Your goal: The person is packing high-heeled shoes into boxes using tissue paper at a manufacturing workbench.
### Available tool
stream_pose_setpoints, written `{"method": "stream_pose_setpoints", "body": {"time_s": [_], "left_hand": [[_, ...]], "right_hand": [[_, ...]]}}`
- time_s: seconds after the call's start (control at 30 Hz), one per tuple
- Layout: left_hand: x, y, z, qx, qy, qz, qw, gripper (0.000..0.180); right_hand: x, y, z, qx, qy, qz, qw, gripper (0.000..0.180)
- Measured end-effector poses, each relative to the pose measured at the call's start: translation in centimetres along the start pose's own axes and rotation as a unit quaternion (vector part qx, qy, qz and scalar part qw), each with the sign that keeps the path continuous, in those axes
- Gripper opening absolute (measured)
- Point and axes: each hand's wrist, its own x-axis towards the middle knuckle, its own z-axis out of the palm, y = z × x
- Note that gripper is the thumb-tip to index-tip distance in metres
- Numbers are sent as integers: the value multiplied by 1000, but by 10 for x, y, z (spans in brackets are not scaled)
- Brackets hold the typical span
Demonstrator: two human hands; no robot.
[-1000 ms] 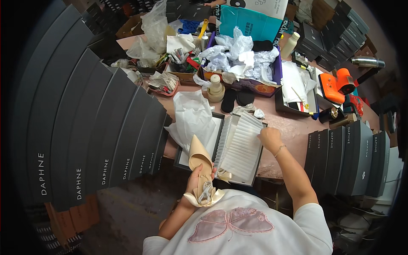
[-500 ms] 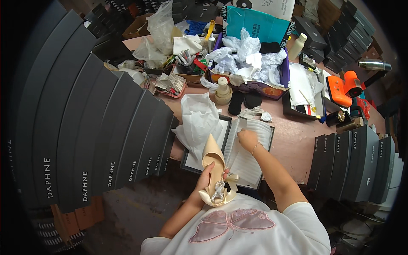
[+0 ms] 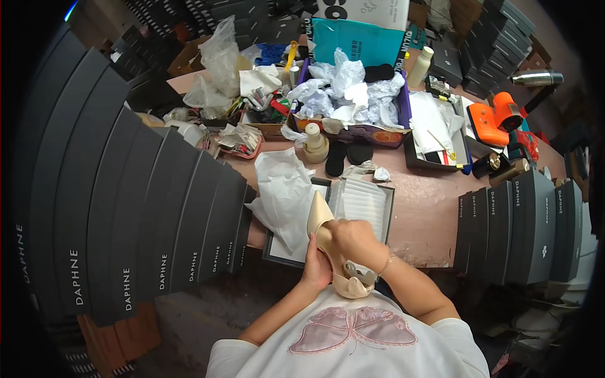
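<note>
A cream pointed-toe high-heeled shoe (image 3: 319, 211) is held in front of my chest, its toe pointing away from me. Sparkling trim and a bow-like piece show at its heel end. My left hand (image 3: 317, 264) grips the shoe along its left side. Curled over the shoe's opening, my right hand (image 3: 359, 242) has its fingers closed at the inside of the toe; what they hold, if anything, is hidden. Beyond the shoe lies an open dark shoebox (image 3: 391, 211). White tissue paper (image 3: 277, 195) spreads over its left part, and ribbed white padding (image 3: 360, 196) lines the right.
Tall stacks of dark shoeboxes (image 3: 138, 208) stand at left, and shorter stacks (image 3: 529, 233) at right. Behind are a purple carton (image 3: 403, 107) of crumpled paper, a pale bottle (image 3: 315, 143), black insole-like pads (image 3: 359, 154), a tray (image 3: 438, 165) of papers and an orange device (image 3: 488, 125).
My right hand has moved from the ribbed padding back to the shoe's opening. The shoe has turned slightly in my left hand, and the view has shifted a little.
</note>
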Motion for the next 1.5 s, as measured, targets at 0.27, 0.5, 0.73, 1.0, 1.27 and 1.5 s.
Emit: {"method": "stream_pose_setpoints", "body": {"time_s": [0.27,0.5,0.73,1.0,1.27,1.5], "left_hand": [[29,5,-43,38,-34,-87,995,68],[23,-4,-11,42,-11,-38,998,76],[30,-41,-6,93,6,-72,993,67],[41,-24,-7,133,86,-159,974,54],[49,-10,-15,169,157,-61,971,46],[57,4,-21,183,105,-150,966,45]], "right_hand": [[-34,22,13,229,38,-131,964,30],[-45,36,34,7,81,-128,988,13],[-25,59,38,6,81,-50,995,16],[26,223,-14,152,161,120,968,16],[60,185,19,88,-30,83,992,49],[21,213,11,111,-35,-108,987,38]]}}
